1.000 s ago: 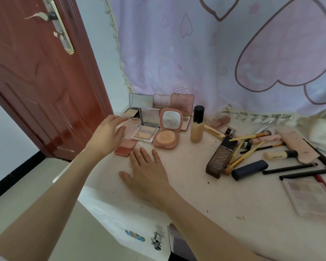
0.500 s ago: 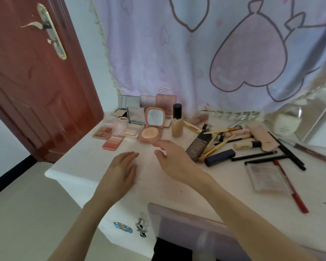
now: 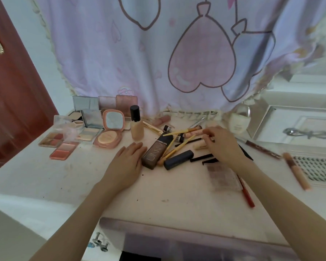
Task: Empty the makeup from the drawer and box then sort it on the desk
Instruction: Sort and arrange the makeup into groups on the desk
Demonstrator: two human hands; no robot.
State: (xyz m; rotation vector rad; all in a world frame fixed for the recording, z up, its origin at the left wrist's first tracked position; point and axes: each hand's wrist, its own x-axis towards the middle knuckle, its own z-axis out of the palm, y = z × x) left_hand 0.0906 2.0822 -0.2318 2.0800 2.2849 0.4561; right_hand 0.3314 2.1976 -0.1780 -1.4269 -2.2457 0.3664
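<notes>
Makeup lies spread over the white desk (image 3: 45, 178). Open palettes and compacts are grouped at the back left, among them a round peach compact (image 3: 109, 132) and a blush palette (image 3: 64, 150). My left hand (image 3: 126, 162) rests flat and open, touching the brown UNNY tube (image 3: 155, 150). My right hand (image 3: 224, 146) reaches palm down over a pile of gold-handled brushes (image 3: 177, 146) and black pencils (image 3: 201, 158), fingers curled at a pink brush (image 3: 194, 132); whether it grips one is hidden. A dark blue case (image 3: 178, 160) lies between my hands. The drawer (image 3: 177, 240) is open below.
A foundation bottle (image 3: 136, 123) stands upright behind the tube. An eyeshadow palette (image 3: 223, 177), a red pencil (image 3: 246, 193) and a concealer tube (image 3: 296, 171) lie right. A white jar (image 3: 239, 122) and silver tray (image 3: 297, 129) stand far right. A curtain (image 3: 158, 53) hangs behind.
My view has swung right. My left hand left the palettes at the back left and came to rest by the brown tube. My right hand moved right onto the pile of brushes.
</notes>
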